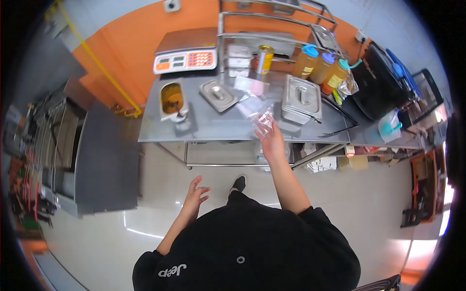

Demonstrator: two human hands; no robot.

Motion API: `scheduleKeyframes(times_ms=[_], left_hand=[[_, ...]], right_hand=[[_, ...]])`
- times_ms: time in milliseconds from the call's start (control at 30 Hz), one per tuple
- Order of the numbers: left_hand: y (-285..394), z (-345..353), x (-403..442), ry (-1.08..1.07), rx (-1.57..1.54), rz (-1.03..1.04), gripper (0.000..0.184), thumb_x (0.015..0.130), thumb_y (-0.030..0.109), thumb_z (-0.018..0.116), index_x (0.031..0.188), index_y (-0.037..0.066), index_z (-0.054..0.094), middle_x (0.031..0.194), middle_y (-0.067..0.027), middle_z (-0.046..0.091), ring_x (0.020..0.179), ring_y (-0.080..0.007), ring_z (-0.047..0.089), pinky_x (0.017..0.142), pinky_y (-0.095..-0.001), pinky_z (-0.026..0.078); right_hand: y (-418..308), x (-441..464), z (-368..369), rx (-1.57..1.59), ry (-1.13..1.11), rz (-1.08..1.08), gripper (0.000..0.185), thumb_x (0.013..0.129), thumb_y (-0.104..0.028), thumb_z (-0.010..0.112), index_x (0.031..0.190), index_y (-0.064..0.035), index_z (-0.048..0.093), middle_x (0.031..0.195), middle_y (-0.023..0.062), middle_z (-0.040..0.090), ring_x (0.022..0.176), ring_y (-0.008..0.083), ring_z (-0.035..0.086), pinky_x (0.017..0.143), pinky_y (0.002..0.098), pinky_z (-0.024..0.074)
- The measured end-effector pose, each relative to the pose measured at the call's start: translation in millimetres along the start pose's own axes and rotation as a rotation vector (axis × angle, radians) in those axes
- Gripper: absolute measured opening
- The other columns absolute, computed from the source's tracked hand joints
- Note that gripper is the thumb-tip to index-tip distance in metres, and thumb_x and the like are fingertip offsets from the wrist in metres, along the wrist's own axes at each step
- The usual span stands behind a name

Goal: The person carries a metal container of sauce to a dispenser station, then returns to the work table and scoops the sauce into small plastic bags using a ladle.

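Observation:
My right hand (273, 144) is at the front edge of the steel table with a clear plastic bag (263, 119) at its fingertips, seemingly gripped between thumb and fingers. Just beyond lie more flat plastic bags (250, 104) and pinkish-white packets (251, 86). My left hand (195, 196) hangs over the floor in front of the table, fingers apart, holding nothing. Left of the bags, a steel lid (218, 95) lies flat beside an uncovered steel container (163, 109) with orange-brown contents and a utensil handle. A lidded steel container (301, 99) stands to the right.
A digital scale (186, 60) stands at the back left of the table (213, 127). Stacked white containers (239, 60), a yellow can (264, 59) and squeeze bottles (321, 68) line the back. Black tongs (342, 123) lie at the right. A grey cabinet (108, 157) stands at left.

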State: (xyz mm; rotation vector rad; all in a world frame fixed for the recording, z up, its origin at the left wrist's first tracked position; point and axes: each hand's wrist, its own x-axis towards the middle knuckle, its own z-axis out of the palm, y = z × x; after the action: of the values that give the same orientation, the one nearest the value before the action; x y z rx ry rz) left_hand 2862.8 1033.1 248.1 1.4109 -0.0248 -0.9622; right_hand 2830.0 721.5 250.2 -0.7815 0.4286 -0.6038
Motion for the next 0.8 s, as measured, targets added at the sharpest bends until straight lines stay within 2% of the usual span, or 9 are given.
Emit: scheduleKeyframes(times_ms=[100,167,300,433,500,567,600,667,800], left_hand=[[-4.1,-12.4,-46.0,-0.002,-0.084,0.005,0.05,0.088,0.02,0.043,0.135,0.009,0.029,0.135,-0.0067,0.036,0.112,-0.0202,0.046,0.091,-0.0344,0.036],[-2.0,-8.9,-68.8,-0.077,-0.111,0.175,0.051,0.09,0.022,0.045,0.136,0.009,0.028,0.126,-0.0076,0.044,0.102,-0.0165,0.05,0.085,-0.0299,0.039],[-21.2,-17.6,-88.5,-0.224,-0.073,0.319,0.039,0.09,0.02,0.049,0.125,0.006,0.042,0.111,-0.0062,0.054,0.087,-0.0112,0.052,0.076,-0.0245,0.041],[-30.3,-15.4,-113.1,-0.158,0.076,0.31,0.01,0.088,0.012,0.054,0.089,0.002,0.055,0.082,-0.0002,0.059,0.072,-0.006,0.051,0.067,-0.0199,0.042],[-36.0,-17.0,-117.1,-0.145,0.047,0.295,0.009,0.089,0.011,0.053,0.087,0.003,0.055,0.077,-0.0003,0.058,0.072,-0.0056,0.052,0.067,-0.0203,0.042],[-39.3,-16.2,-114.9,-0.145,0.056,0.308,0.008,0.088,0.009,0.053,0.084,0.003,0.054,0.075,0.0001,0.057,0.071,-0.0056,0.054,0.066,-0.0202,0.043],[-41.3,-14.2,-111.2,-0.094,0.082,0.345,0.008,0.087,0.009,0.055,0.082,0.003,0.054,0.073,0.0001,0.057,0.067,-0.0059,0.053,0.063,-0.0206,0.042],[-37.8,-11.7,-102.6,-0.062,0.117,0.384,0.009,0.085,0.009,0.057,0.079,0.002,0.053,0.07,0.0001,0.056,0.064,-0.0061,0.052,0.06,-0.021,0.042],[-20.6,7.7,-77.9,-0.075,0.55,0.469,0.015,0.08,0.01,0.062,0.072,0.001,0.053,0.067,-0.0032,0.054,0.058,-0.0092,0.048,0.054,-0.0244,0.04]], right_hand=[[3.2,-53.9,35.7,0.045,-0.112,0.202,0.037,0.095,-0.032,0.036,0.121,-0.0067,0.045,0.117,0.0132,0.055,0.105,0.0268,0.054,0.086,0.0393,0.0441],[8.3,-90.6,52.3,0.017,-0.436,0.498,0.032,0.094,-0.032,0.039,0.103,-0.003,0.049,0.108,0.0184,0.058,0.092,0.0294,0.06,0.078,0.0385,0.0487],[25.5,-135.5,69.0,-0.245,-0.632,0.706,0.038,0.093,-0.028,0.041,0.11,0.0038,0.053,0.098,0.0165,0.063,0.079,0.0254,0.065,0.072,0.0365,0.0524],[34.1,-147.2,73.1,-0.38,-0.748,0.766,0.038,0.093,-0.025,0.041,0.114,0.0045,0.051,0.102,0.0139,0.061,0.085,0.0201,0.062,0.07,0.0307,0.0519],[48.2,-152.6,66.3,-0.435,-0.641,0.734,0.036,0.092,-0.026,0.045,0.113,0.0017,0.053,0.098,0.0125,0.063,0.087,0.021,0.062,0.073,0.0328,0.0511],[53.4,-162.5,73.4,-0.738,-0.59,0.304,0.027,0.091,-0.024,0.047,0.108,-0.0043,0.056,0.09,0.0073,0.063,0.08,0.0177,0.06,0.07,0.0294,0.0487],[54.9,-164.4,70.5,-0.735,-0.58,0.3,0.027,0.091,-0.024,0.047,0.108,-0.0043,0.056,0.09,0.0073,0.063,0.08,0.0177,0.06,0.07,0.0294,0.0487],[56.7,-165.1,63.3,-1.219,-0.573,-0.218,0.02,0.091,-0.023,0.047,0.1,-0.0067,0.055,0.08,0.0036,0.059,0.071,0.014,0.056,0.064,0.0273,0.0453],[37.9,-170.0,62.6,-1.165,-0.951,0.198,0.018,0.091,-0.023,0.049,0.09,-0.0052,0.052,0.075,0.0034,0.056,0.066,0.0123,0.052,0.059,0.0275,0.0424]])
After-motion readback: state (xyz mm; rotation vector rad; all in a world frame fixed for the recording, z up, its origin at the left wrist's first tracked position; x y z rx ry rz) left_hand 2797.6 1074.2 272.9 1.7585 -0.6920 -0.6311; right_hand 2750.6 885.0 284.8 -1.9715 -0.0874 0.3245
